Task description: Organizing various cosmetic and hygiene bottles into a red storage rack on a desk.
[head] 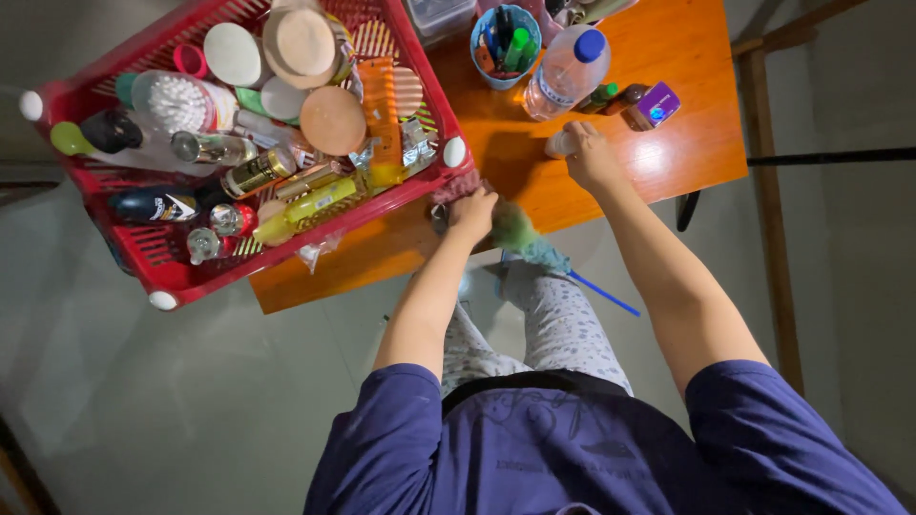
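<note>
Dusting the table, left hand clamps a green duster. Right hand, at two o'clock, grips a small white object; likely lift it next.

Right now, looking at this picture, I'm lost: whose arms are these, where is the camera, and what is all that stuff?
The camera sits on a person's head and looks straight down, so you see their own shoulders, arms and legs. Their left hand grips a green-blue duster with a blue handle at the edge of an orange wooden table. Their right hand rests on the tabletop, closed over something small and pale that I cannot identify. Nearby stand a red basket crammed with bottles and jars, a clear water bottle and a blue cup of pens.
</note>
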